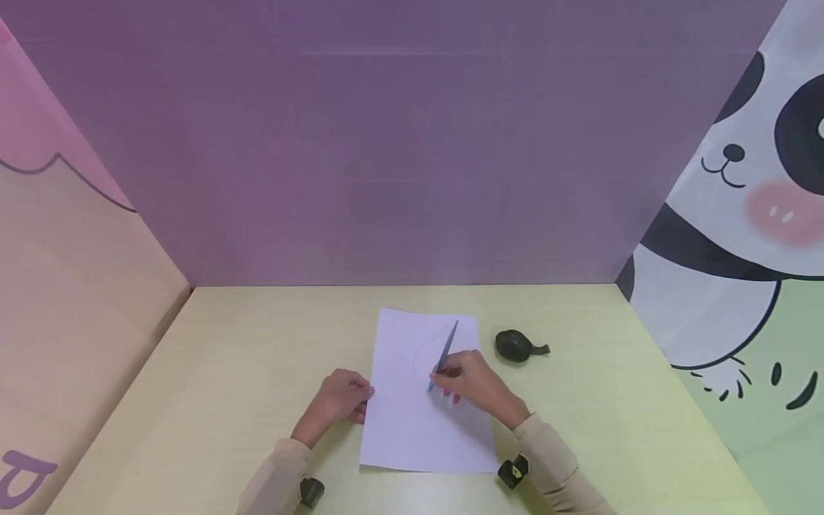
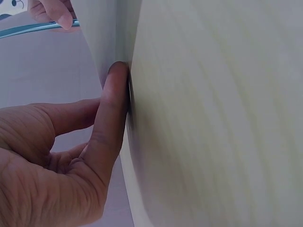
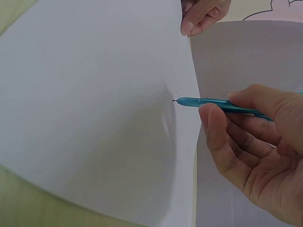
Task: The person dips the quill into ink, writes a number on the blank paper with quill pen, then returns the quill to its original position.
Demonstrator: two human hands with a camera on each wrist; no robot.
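Pen (image 3: pixel 222 104), slim, light and likely slick, sits pinched low on its barrel in the right hand's fingers (image 3: pixel 215 127), tip on the thin, floppy paper (image 1: pixel 421 400) (left hand (image 1: pixel 341 400) pressing its edge to the table (image 1: pixel 225 372)).

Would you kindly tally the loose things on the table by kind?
Paper: 1
Pen: 1
Dark rounded object: 1
Total: 3
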